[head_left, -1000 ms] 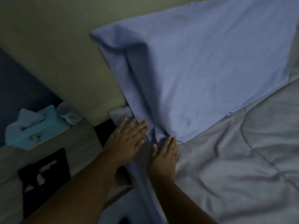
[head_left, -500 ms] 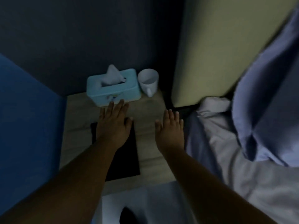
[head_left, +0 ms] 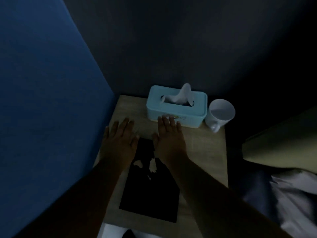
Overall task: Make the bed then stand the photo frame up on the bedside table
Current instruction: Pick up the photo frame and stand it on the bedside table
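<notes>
A black photo frame lies flat on the wooden bedside table, with pale patches on its dark face. My left hand hovers with straight fingers over the frame's far left corner. Over the far right corner, my right hand is flat, fingers straight, its fingertips near the tissue box. Neither hand holds anything. Whether the palms touch the frame is unclear. The bed's grey cover shows at the lower right.
A light blue tissue box stands at the table's back edge, with a white mug to its right. A blue wall bounds the table on the left. The beige headboard rises at the right.
My view swung from the pillow and bed over to the bedside table. Both hands left the bedding and moved over the far end of the flat frame.
</notes>
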